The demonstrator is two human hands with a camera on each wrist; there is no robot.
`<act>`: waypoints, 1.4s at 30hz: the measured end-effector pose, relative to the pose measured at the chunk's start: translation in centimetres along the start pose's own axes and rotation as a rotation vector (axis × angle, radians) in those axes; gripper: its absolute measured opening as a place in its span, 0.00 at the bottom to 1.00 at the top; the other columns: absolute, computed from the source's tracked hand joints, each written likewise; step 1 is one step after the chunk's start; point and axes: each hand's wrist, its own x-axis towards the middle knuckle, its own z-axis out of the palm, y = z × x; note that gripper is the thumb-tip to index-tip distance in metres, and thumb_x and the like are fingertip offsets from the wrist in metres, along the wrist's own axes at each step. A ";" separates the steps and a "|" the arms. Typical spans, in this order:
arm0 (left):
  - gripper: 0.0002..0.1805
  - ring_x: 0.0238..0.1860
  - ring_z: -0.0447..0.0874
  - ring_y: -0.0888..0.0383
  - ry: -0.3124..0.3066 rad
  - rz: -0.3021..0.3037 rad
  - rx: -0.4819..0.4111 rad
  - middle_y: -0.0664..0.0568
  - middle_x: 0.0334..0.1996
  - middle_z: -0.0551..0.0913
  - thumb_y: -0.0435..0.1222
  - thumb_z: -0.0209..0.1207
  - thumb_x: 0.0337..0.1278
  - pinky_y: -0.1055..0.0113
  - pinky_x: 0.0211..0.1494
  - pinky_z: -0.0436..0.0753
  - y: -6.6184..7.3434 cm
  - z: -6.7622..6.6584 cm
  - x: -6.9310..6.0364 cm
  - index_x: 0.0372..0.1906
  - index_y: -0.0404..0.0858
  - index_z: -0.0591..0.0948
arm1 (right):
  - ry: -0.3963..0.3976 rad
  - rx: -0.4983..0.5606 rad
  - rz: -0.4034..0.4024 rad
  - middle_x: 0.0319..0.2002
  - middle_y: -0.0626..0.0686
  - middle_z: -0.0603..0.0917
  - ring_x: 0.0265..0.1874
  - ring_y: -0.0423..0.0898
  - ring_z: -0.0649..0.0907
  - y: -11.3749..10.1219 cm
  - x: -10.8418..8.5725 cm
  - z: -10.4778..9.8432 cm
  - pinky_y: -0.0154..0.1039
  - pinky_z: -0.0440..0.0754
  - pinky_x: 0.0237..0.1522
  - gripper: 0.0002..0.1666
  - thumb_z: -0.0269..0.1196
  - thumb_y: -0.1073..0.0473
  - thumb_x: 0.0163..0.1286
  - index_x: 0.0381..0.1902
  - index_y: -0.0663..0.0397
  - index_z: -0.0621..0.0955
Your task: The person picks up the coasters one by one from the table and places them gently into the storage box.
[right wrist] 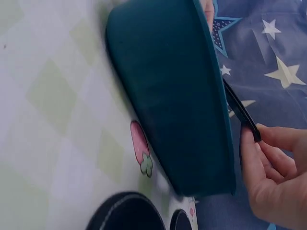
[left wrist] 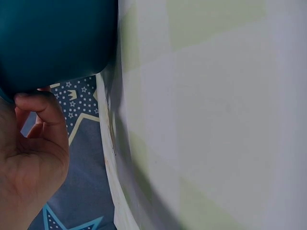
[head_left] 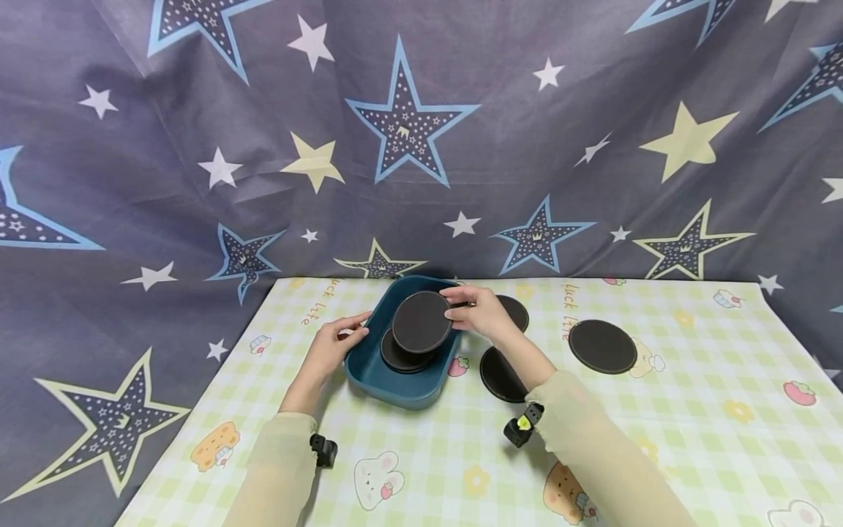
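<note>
A black round coaster [head_left: 421,322] with a stitched edge is pinched between the thumb and fingers of my right hand [head_left: 484,311]. It is tilted over the teal oblong bin [head_left: 388,388]; the right wrist view shows the coaster [right wrist: 242,110] edge-on, partly beyond the bin's rim. Another black coaster [head_left: 403,361] lies on the bin's floor, partly covered by the held one. At the bin's left side, my left hand [head_left: 329,348] grips the rim, its thumb and fingers on the wall, as the left wrist view of the hand [left wrist: 38,153] also shows.
Right of the bin, two black coasters lie on the table, a far one [head_left: 515,311] and a near one [head_left: 500,373], both partly behind my right arm. Farther right lies another coaster [head_left: 602,346]. A checked cloth [head_left: 421,483] covers the table; a star-patterned curtain [head_left: 500,161] hangs behind.
</note>
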 end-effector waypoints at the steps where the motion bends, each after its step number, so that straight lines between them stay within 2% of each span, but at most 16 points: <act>1: 0.21 0.33 0.77 0.57 0.000 -0.001 0.000 0.42 0.45 0.82 0.40 0.59 0.70 0.70 0.36 0.74 0.0 0.0 0.0 0.65 0.45 0.80 | -0.004 -0.005 -0.002 0.60 0.68 0.77 0.40 0.41 0.86 0.0 0.1 0.3 0.42 0.86 0.47 0.27 0.62 0.72 0.68 0.65 0.64 0.77; 5: 0.20 0.34 0.77 0.57 0.004 0.002 0.008 0.42 0.45 0.82 0.40 0.59 0.70 0.71 0.37 0.74 0.1 0.0 0.0 0.64 0.44 0.80 | -0.008 -0.042 -0.002 0.59 0.67 0.78 0.41 0.43 0.86 0.0 0.5 1.3 0.41 0.87 0.46 0.25 0.63 0.72 0.67 0.63 0.64 0.78; 12: 0.21 0.27 0.74 0.60 -0.002 -0.010 -0.005 0.42 0.44 0.81 0.40 0.59 0.70 0.70 0.29 0.71 0.2 0.0 0.0 0.65 0.44 0.80 | -0.007 -0.129 -0.004 0.57 0.66 0.81 0.44 0.51 0.88 -0.1 1.1 2.5 0.41 0.87 0.44 0.23 0.63 0.72 0.67 0.60 0.63 0.81; 17: 0.21 0.25 0.73 0.61 -0.005 -0.012 -0.007 0.42 0.45 0.81 0.40 0.59 0.70 0.70 0.28 0.71 0.1 0.0 0.1 0.65 0.45 0.80 | -0.010 -0.215 0.000 0.54 0.65 0.83 0.46 0.55 0.88 -0.4 1.6 2.9 0.40 0.87 0.43 0.21 0.64 0.70 0.67 0.58 0.62 0.82; 23: 0.21 0.27 0.74 0.60 -0.007 -0.008 -0.001 0.42 0.44 0.81 0.41 0.59 0.70 0.70 0.29 0.71 0.2 -0.1 0.2 0.65 0.45 0.80 | 0.004 -0.305 0.008 0.51 0.65 0.85 0.44 0.54 0.89 -0.5 2.3 3.3 0.38 0.87 0.41 0.18 0.65 0.70 0.66 0.55 0.65 0.83; 27: 0.21 0.27 0.74 0.60 -0.007 -0.011 0.000 0.43 0.44 0.81 0.41 0.59 0.70 0.69 0.28 0.71 0.2 -0.1 0.2 0.65 0.46 0.80 | 0.018 -0.423 0.003 0.49 0.62 0.87 0.41 0.51 0.89 -0.5 2.6 3.5 0.36 0.87 0.40 0.18 0.66 0.69 0.66 0.54 0.64 0.84; 30: 0.21 0.27 0.74 0.59 -0.008 -0.010 -0.002 0.43 0.44 0.81 0.41 0.59 0.70 0.69 0.28 0.71 0.2 -0.1 0.2 0.65 0.45 0.80 | 0.022 -0.554 -0.003 0.48 0.59 0.88 0.42 0.50 0.89 -0.6 2.6 3.6 0.38 0.86 0.43 0.18 0.67 0.66 0.65 0.54 0.60 0.85; 34: 0.21 0.29 0.75 0.58 -0.009 -0.005 0.001 0.43 0.44 0.81 0.40 0.59 0.70 0.69 0.30 0.72 0.1 -0.1 0.2 0.65 0.45 0.80 | 0.004 -0.675 0.010 0.50 0.57 0.87 0.50 0.51 0.86 -0.7 2.5 3.9 0.43 0.83 0.53 0.19 0.67 0.64 0.66 0.56 0.58 0.84; 37: 0.21 0.33 0.77 0.58 -0.002 -0.003 0.009 0.43 0.44 0.82 0.40 0.59 0.70 0.70 0.34 0.74 0.1 0.0 0.2 0.65 0.45 0.80 | -0.011 -0.702 0.043 0.52 0.57 0.86 0.54 0.52 0.83 -0.8 2.4 4.1 0.45 0.81 0.56 0.20 0.66 0.63 0.68 0.57 0.58 0.83; 42: 0.21 0.37 0.79 0.58 0.002 -0.006 0.023 0.43 0.45 0.82 0.41 0.59 0.70 0.70 0.39 0.75 0.0 0.0 0.0 0.65 0.46 0.80 | -0.019 -0.713 0.089 0.54 0.57 0.85 0.56 0.53 0.82 -1.0 2.3 4.4 0.45 0.81 0.57 0.20 0.65 0.62 0.69 0.58 0.56 0.82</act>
